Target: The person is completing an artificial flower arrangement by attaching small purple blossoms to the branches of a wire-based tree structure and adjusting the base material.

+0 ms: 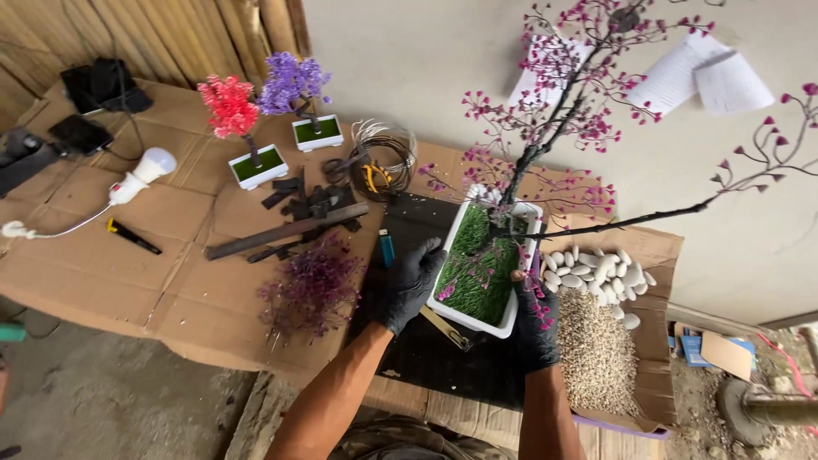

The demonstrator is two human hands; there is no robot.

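Note:
A white rectangular pot (452, 235) lined with green artificial grass holds a wire tree with a dark trunk (525, 164) and pink-purple blossoms. My left hand (410, 285), in a black glove, grips the pot's left rim. My right hand (532, 317), also in a black glove, holds the pot's right rim. The pot sits on a black mat (434, 358) over cardboard.
A cardboard tray holds small gravel (594, 351) and white pebbles (598, 271) right of the pot. Left lie a purple sprig bundle (312, 288), a blue lighter (387, 248), a metal bar (285, 231), wire coils with pliers (377, 159), two small potted trees (261, 163), and a bulb (146, 174).

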